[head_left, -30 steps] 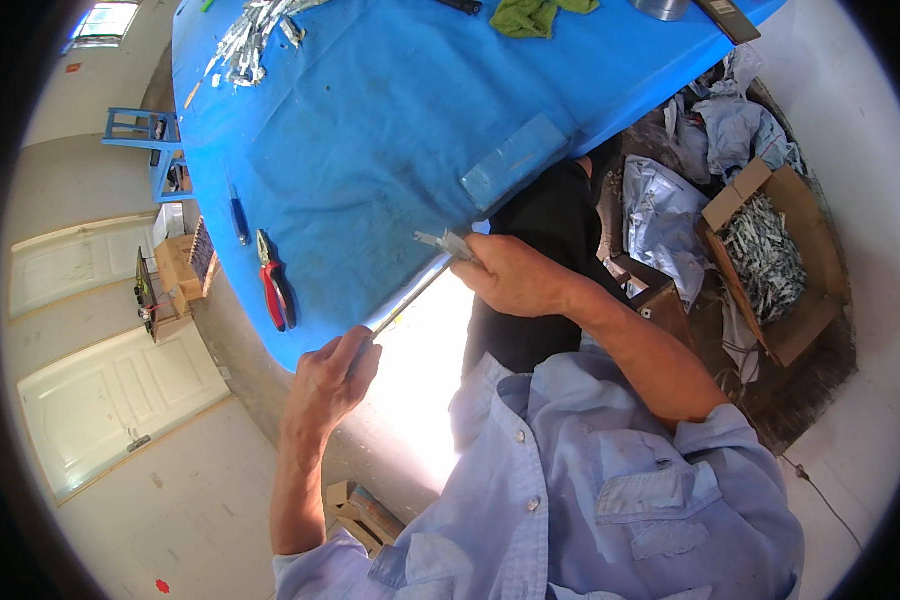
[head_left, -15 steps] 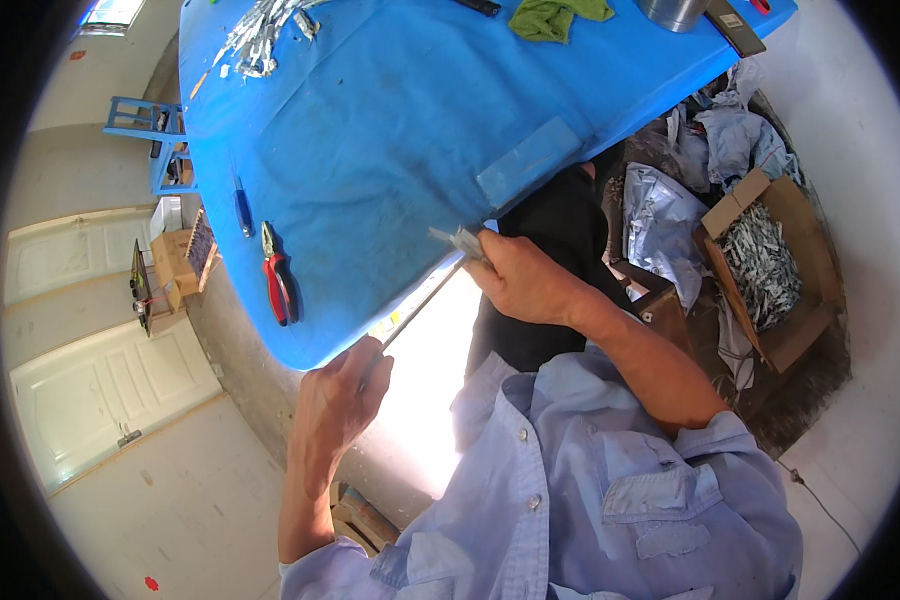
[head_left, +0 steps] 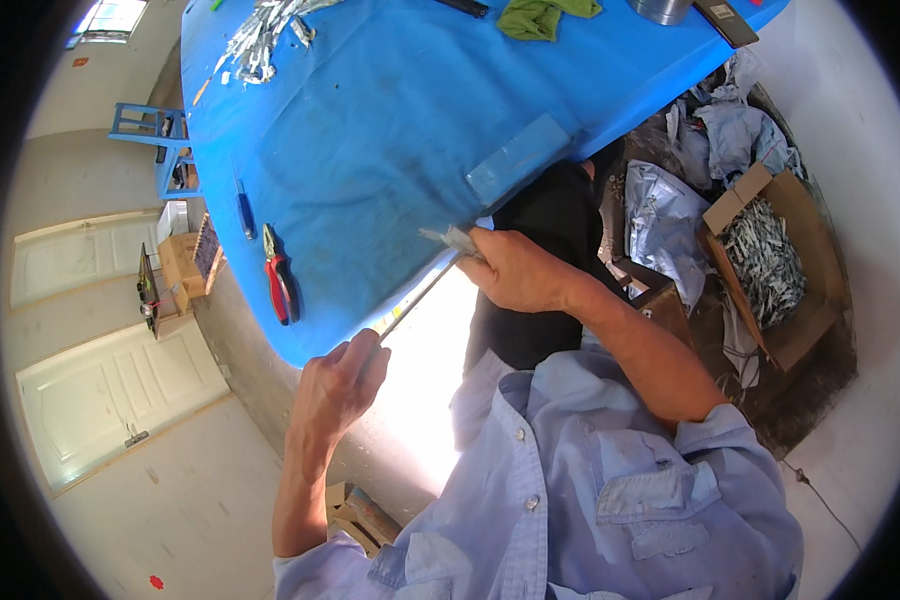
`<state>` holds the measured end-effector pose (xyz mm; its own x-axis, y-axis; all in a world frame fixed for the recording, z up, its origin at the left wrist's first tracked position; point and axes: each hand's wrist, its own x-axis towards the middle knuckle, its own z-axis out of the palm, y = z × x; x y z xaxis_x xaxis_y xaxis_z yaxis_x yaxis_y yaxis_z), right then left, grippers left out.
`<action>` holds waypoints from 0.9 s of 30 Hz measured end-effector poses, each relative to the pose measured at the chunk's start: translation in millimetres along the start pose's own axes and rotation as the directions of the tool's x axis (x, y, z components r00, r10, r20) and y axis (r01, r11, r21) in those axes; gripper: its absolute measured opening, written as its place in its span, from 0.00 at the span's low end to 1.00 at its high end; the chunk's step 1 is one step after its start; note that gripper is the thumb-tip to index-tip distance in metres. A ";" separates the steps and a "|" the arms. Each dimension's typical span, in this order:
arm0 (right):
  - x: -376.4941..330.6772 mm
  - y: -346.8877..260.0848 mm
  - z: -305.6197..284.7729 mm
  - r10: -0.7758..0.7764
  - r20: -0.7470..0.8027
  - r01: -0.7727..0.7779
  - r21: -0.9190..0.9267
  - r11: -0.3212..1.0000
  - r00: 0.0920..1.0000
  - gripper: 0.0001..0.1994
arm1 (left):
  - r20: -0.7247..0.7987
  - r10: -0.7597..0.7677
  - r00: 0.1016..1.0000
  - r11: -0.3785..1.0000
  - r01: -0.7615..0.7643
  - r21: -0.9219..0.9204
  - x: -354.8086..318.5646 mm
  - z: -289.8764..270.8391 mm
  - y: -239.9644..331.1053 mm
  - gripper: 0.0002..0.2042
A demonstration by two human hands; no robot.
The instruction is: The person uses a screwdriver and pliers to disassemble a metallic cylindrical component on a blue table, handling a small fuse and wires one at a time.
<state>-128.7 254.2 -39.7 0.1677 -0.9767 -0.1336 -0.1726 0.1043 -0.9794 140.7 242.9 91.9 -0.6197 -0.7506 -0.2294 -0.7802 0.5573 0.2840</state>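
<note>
Between my hands a thin grey rod runs slantwise, just off the near edge of the blue-covered table. My left hand is closed round the rod's lower left end. At the upper right end my right hand is closed on a pale, silvery strip-like piece, whose frayed end sticks out past the fingers. Exactly how the piece meets the rod is hidden by the fingers. Red-handled pliers lie on the tabletop beyond my left hand, with a blue-handled screwdriver beside them.
A heap of silvery strips lies on the table's far left. At the far side are a green cloth and a metal can. To the right, a cardboard box of similar strips stands beside a silver bag.
My left hand has shifted slightly down the rod's line, and more of the rod shows by its fingers. My right hand keeps its grip, moved slightly left.
</note>
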 end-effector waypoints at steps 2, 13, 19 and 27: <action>1.5 2.0 -3.6 -0.003 0.030 0.002 0.039 0.999 1.000 0.15 | -0.015 0.008 1.000 0.999 -0.009 -0.038 3.6 8.7 -7.4 0.07; 4.2 5.3 -11.8 0.049 0.181 -0.088 0.213 0.973 0.982 0.14 | -0.039 0.016 0.999 0.987 -0.022 -0.162 11.0 40.0 -24.4 0.10; 3.4 1.4 -13.1 0.088 0.195 -0.132 0.226 0.965 0.977 0.15 | -0.084 0.009 0.996 0.988 -0.021 -0.152 8.4 47.1 -26.1 0.10; -2.6 -2.3 3.3 0.032 -0.035 -0.031 0.027 0.999 0.999 0.14 | -0.035 -0.103 0.994 0.993 0.100 -0.064 -8.2 6.0 13.3 0.07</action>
<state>-125.6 257.2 -37.6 0.1283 -0.9788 -0.1599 -0.1511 0.1400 -0.9786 135.0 258.6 92.0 -0.5331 -0.8157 -0.2246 -0.8312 0.4554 0.3189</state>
